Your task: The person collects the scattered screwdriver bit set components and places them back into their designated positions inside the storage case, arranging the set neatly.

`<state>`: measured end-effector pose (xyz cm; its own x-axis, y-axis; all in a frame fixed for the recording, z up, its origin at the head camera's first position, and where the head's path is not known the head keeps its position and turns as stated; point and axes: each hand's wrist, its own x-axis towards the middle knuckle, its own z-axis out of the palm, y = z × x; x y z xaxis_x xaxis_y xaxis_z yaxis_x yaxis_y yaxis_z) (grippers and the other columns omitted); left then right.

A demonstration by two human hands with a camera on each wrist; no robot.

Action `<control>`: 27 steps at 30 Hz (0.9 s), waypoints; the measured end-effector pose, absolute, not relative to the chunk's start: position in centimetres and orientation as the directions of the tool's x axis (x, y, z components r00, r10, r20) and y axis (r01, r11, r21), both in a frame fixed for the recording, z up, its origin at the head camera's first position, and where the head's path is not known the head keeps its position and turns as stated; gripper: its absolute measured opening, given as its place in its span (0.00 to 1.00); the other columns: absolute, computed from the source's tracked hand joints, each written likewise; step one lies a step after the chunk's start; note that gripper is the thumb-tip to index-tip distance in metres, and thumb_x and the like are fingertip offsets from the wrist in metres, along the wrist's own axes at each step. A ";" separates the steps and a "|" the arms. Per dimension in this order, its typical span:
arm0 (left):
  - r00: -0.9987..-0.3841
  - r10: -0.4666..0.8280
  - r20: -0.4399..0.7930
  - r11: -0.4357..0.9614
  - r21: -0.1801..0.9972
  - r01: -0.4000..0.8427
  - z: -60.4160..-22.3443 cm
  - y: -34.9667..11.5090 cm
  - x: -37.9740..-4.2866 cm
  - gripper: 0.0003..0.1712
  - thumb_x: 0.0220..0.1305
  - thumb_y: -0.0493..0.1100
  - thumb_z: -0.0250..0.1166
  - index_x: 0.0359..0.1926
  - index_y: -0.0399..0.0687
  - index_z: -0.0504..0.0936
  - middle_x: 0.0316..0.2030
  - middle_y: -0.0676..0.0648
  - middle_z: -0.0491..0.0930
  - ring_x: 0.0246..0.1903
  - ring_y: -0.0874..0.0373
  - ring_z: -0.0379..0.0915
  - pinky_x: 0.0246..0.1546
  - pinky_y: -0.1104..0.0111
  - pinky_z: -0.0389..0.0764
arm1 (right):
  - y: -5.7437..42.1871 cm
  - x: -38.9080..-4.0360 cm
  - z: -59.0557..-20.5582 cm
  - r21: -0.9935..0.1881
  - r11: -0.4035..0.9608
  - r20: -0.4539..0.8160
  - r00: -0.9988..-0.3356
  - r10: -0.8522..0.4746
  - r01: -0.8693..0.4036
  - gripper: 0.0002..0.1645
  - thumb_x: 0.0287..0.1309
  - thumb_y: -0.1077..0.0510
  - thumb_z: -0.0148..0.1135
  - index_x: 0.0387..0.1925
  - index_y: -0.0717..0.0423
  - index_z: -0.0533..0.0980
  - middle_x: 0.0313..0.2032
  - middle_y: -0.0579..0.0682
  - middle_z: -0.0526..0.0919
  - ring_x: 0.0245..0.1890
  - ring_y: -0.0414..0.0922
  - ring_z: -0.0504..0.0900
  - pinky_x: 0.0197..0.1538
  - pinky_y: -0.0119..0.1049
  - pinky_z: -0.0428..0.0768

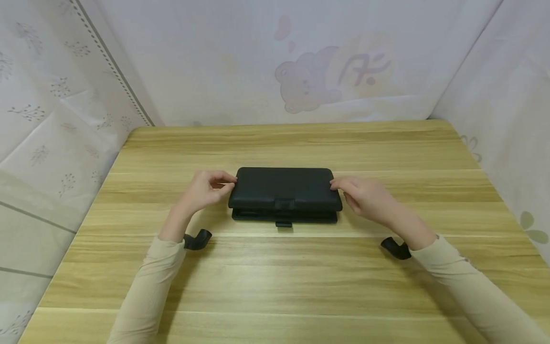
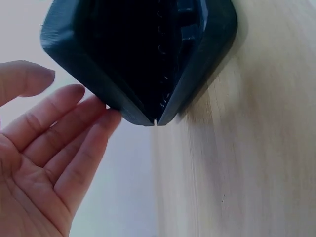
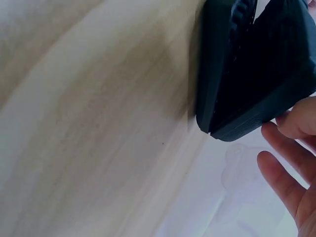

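Note:
A black hinged case (image 1: 283, 186) lies on the table, its lid partly raised and a gap showing along the front. A latch tab (image 1: 283, 224) juts from the lower half. My left hand (image 1: 212, 188) is at the lid's left side; in the left wrist view its fairly straight fingertips (image 2: 112, 116) touch the lid near the hinge, and the thumb stands apart. At the lid's right side is my right hand (image 1: 363, 193), its fingertips and thumb (image 3: 298, 118) against the lid's outer face. The dark inside shows only in part, with small ridges along one half.
The wood-grain table (image 1: 266, 282) stretches around the case. Pale printed curtains (image 1: 215, 62) hang behind it and at both sides. Curved black pieces (image 1: 198, 240) sit at both wrists, beside the beige sleeves (image 1: 143, 291).

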<state>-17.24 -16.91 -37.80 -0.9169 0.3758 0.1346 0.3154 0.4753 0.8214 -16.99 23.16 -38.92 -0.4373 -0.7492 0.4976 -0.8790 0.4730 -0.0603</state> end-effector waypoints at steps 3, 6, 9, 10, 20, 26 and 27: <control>-0.911 0.387 0.141 0.497 0.801 0.335 -37.7 -16.6 -17.0 0.09 0.57 0.31 0.61 0.38 0.33 0.83 0.39 0.38 0.82 0.39 0.46 0.81 0.41 0.57 0.81 | 23.0 -16.6 -39.0 -0.073 0.475 0.487 -0.447 -0.750 -0.877 0.20 0.41 0.77 0.54 0.39 0.62 0.76 0.42 0.56 0.83 0.24 0.47 0.80 0.17 0.29 0.63; -0.902 0.402 0.156 0.517 0.775 0.364 -37.8 -16.5 -16.9 0.08 0.57 0.31 0.61 0.37 0.33 0.83 0.36 0.38 0.83 0.37 0.46 0.81 0.40 0.58 0.81 | 22.9 -16.3 -39.1 -0.100 0.481 0.475 -0.466 -0.746 -0.871 0.18 0.42 0.75 0.54 0.38 0.62 0.76 0.43 0.56 0.82 0.33 0.51 0.83 0.19 0.32 0.69; -0.896 0.414 0.160 0.534 0.755 0.382 -37.9 -16.3 -16.8 0.07 0.57 0.31 0.61 0.35 0.33 0.84 0.34 0.39 0.83 0.36 0.47 0.81 0.39 0.60 0.81 | 22.8 -16.1 -39.2 -0.110 0.483 0.465 -0.475 -0.747 -0.869 0.15 0.44 0.73 0.55 0.37 0.61 0.76 0.42 0.55 0.82 0.38 0.52 0.83 0.23 0.36 0.76; -0.894 0.419 0.161 0.540 0.747 0.387 -38.0 -16.3 -16.8 0.07 0.56 0.31 0.61 0.34 0.33 0.84 0.34 0.40 0.83 0.36 0.47 0.81 0.39 0.61 0.81 | 22.7 -16.0 -39.3 -0.112 0.480 0.464 -0.473 -0.749 -0.870 0.15 0.44 0.73 0.56 0.36 0.61 0.76 0.42 0.55 0.82 0.38 0.52 0.83 0.24 0.37 0.77; -0.874 0.447 0.188 0.568 0.696 0.440 -38.3 -16.1 -16.7 0.05 0.55 0.30 0.62 0.32 0.34 0.84 0.32 0.41 0.84 0.37 0.47 0.80 0.40 0.58 0.81 | 22.4 -15.6 -39.9 -0.099 0.473 0.471 -0.460 -0.753 -0.875 0.09 0.50 0.69 0.58 0.36 0.60 0.77 0.42 0.56 0.82 0.37 0.51 0.83 0.26 0.39 0.80; -0.856 0.479 0.191 0.631 0.604 0.488 -38.1 -15.9 -16.7 0.05 0.55 0.33 0.63 0.31 0.37 0.85 0.30 0.44 0.84 0.34 0.50 0.80 0.38 0.59 0.81 | 22.1 -15.4 -39.6 -0.083 0.500 0.453 -0.480 -0.752 -0.862 0.06 0.52 0.67 0.59 0.35 0.59 0.77 0.40 0.55 0.82 0.35 0.50 0.83 0.27 0.41 0.80; -0.855 0.483 0.189 0.645 0.584 0.493 -38.0 -15.8 -16.7 0.05 0.55 0.34 0.63 0.31 0.38 0.85 0.30 0.45 0.84 0.33 0.51 0.80 0.37 0.59 0.81 | 21.9 -15.4 -39.4 -0.079 0.514 0.443 -0.492 -0.750 -0.854 0.07 0.50 0.67 0.61 0.34 0.59 0.77 0.38 0.54 0.82 0.32 0.49 0.83 0.26 0.39 0.79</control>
